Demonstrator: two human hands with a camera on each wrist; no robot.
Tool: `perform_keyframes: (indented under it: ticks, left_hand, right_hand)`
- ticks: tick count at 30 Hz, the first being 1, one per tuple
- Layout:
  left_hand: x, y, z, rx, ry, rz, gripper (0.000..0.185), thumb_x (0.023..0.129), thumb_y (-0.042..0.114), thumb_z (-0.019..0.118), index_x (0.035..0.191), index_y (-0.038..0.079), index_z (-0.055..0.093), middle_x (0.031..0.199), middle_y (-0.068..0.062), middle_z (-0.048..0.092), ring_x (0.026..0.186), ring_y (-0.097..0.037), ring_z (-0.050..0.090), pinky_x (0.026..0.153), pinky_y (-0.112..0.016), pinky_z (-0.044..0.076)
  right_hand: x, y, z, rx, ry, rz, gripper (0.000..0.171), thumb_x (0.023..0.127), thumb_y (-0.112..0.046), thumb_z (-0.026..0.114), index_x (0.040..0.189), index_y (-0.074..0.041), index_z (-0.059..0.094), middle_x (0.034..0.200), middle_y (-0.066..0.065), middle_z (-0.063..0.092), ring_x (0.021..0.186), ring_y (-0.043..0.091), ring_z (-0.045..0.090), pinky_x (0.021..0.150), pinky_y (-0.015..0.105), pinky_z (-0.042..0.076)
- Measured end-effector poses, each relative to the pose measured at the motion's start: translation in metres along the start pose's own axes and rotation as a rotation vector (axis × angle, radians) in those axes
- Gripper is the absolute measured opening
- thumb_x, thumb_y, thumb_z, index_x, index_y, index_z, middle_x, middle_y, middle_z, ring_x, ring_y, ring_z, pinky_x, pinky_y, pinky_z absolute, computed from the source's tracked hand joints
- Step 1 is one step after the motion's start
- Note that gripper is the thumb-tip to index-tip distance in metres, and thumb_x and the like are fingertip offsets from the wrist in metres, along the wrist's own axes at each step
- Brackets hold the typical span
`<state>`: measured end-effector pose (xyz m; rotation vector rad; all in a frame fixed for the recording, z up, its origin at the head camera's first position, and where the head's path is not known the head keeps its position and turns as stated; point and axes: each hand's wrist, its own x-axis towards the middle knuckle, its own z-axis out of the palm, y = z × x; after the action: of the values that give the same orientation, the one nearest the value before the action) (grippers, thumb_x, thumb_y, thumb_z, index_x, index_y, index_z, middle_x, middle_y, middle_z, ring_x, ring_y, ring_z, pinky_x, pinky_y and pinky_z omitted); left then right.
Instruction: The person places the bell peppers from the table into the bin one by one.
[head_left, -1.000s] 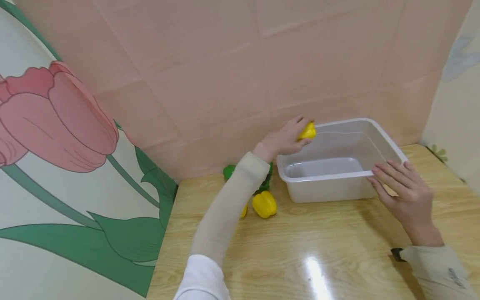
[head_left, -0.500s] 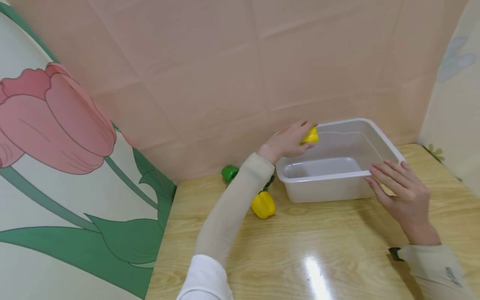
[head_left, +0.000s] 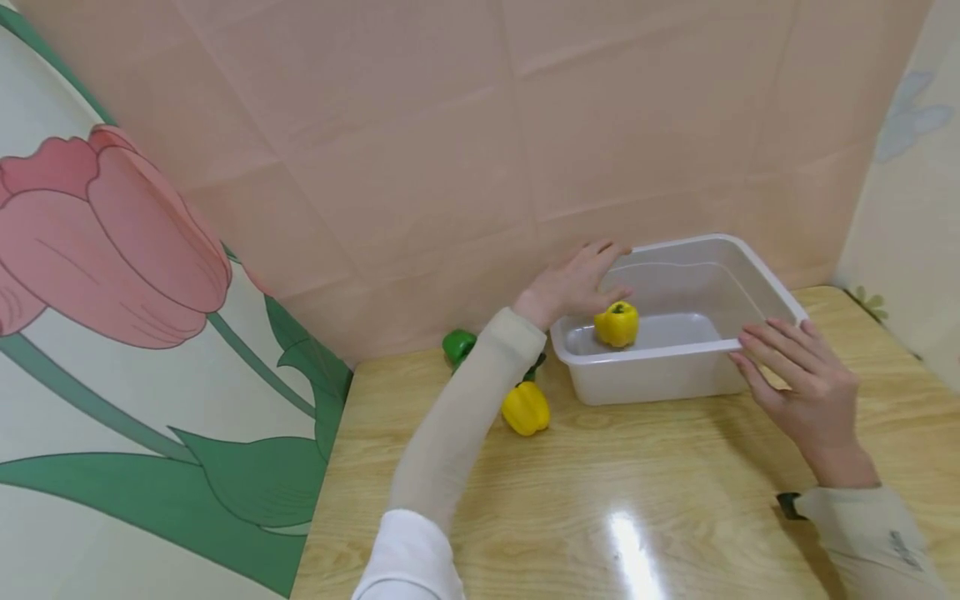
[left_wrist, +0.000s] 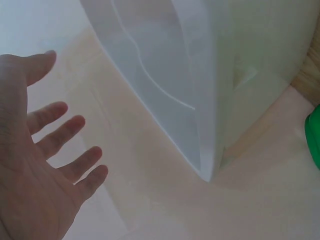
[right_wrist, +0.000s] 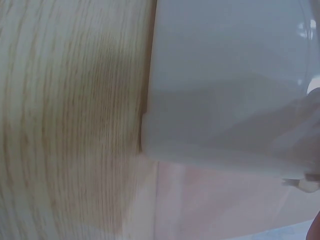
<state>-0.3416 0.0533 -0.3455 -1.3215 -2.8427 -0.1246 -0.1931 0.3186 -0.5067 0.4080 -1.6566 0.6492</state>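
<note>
Fingers of left hand (head_left: pixel 573 279) spread, holding nothing, above bin's far-left corner. Fingers of right hand (head_left: pixel 798 379) straight, resting on near-right rim of clear bin (head_left: pixel 757 275). Yellow pepper (head_left: pixel 617 323) inside bin, left end, upright. Second yellow pepper (head_left: pixel 526 407) on table (head_left: pixel 645 500), left of bin; green pepper (head_left: pixel 458 344) behind it.

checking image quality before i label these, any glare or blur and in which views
Head view: sharp, with a bright glare patch on the glossy table in front of the bin. Left wrist view: soft and washed out, open left hand beside the translucent bin wall. Right wrist view: wood grain smeared, bin side pale and hazy.
</note>
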Motion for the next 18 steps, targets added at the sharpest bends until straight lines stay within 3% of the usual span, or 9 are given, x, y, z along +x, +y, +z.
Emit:
perform_keyframes:
  ticks: [8, 18]
  left_hand:
    - [-0.004, -0.001, -0.001, 0.161, 0.089, 0.036, 0.070, 0.108, 0.061, 0.048, 0.164, 0.021, 0.041, 0.169, 0.002, 0.042, 0.157, -0.019, 0.035, 0.132, -0.034, 0.021]
    - [-0.024, -0.009, -0.010, 0.136, 0.090, 0.040, 0.069, 0.108, 0.061, 0.049, 0.163, 0.019, 0.044, 0.168, 0.001, 0.043, 0.158, -0.020, 0.035, 0.133, -0.035, 0.021]
  right_hand:
    - [0.001, 0.000, -0.001, 0.003, -0.008, 0.006, 0.041, 0.098, -0.045, 0.077, 0.104, -0.006, 0.086, 0.105, 0.020, 0.081, 0.111, 0.038, 0.076, 0.115, 0.058, 0.048]
    - [0.001, 0.003, -0.002, 0.011, -0.010, 0.022, 0.039, 0.098, -0.044, 0.078, 0.104, -0.006, 0.086, 0.106, 0.019, 0.081, 0.112, 0.037, 0.076, 0.116, 0.058, 0.048]
